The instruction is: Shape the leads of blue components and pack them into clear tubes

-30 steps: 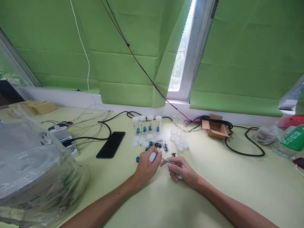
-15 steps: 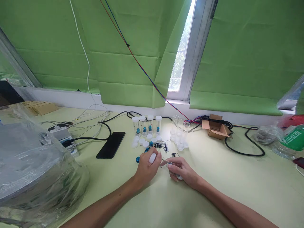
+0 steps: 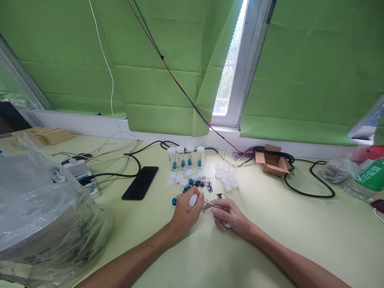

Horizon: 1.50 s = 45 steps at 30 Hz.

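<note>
My left hand (image 3: 186,210) is closed around a white round cap (image 3: 193,200). A thin metal rod (image 3: 209,203) runs from near its fingertips toward my right hand (image 3: 229,216). That hand is curled around a small clear piece with a white end (image 3: 227,225); the fingers cover most of it, and it looks like a capped tube. Just beyond the left hand lie loose blue parts (image 3: 174,201) and small black parts (image 3: 202,184) with thin rods. Behind these stand several capped clear tubes (image 3: 200,159) with blue pieces inside. White caps (image 3: 184,182) lie in front of them.
Clear tubes (image 3: 221,158) without blue pieces stand beyond my right hand. A phone (image 3: 140,183) lies to the left, near a plastic-wrapped bulky object (image 3: 51,224) and a power strip (image 3: 90,184). An open cardboard box (image 3: 273,164), black cable (image 3: 309,195) and bottle (image 3: 366,182) are on the right.
</note>
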Motion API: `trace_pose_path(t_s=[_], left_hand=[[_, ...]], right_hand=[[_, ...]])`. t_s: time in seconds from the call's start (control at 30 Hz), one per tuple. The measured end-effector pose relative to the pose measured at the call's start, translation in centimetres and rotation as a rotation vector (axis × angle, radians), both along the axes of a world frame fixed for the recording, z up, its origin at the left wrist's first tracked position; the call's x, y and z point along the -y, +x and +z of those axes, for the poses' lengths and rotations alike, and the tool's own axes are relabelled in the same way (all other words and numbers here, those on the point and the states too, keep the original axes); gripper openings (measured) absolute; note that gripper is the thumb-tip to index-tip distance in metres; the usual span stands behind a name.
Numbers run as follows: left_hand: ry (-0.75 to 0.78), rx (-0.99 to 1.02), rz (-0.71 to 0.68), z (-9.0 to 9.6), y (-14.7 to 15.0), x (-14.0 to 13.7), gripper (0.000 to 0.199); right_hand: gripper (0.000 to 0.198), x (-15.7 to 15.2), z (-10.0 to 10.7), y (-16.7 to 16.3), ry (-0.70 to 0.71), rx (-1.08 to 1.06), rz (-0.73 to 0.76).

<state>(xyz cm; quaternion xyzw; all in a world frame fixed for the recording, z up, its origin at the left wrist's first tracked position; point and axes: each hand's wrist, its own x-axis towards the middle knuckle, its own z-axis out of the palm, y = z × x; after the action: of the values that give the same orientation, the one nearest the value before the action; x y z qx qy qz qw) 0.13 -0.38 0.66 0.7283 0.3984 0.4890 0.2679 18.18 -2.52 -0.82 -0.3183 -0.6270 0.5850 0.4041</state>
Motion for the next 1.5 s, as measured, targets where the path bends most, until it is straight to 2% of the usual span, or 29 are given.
trace_pose_path(t_s=[0.97, 1.3, 1.4, 1.5], left_hand=[[-0.032, -0.082, -0.030, 1.0, -0.4, -0.2, 0.027], [-0.004, -0.115, -0.042, 1.6, -0.5, -0.2, 0.027], [0.009, -0.145, -0.040, 1.7, -0.5, -0.1, 0.025], [0.046, -0.197, -0.062, 1.5, -0.4, 0.2, 0.023]], right_hand=[[0.044, -0.2, -0.5, 0.0, -0.002, 0.019, -0.009], [0.049, -0.4, 0.0, 0.3, -0.032, 0.074, 0.045], [0.047, -0.6, 0.2, 0.4, 0.004, 0.113, 0.061], [0.038, -0.8, 0.9, 0.4, 0.125, 0.145, -0.003]])
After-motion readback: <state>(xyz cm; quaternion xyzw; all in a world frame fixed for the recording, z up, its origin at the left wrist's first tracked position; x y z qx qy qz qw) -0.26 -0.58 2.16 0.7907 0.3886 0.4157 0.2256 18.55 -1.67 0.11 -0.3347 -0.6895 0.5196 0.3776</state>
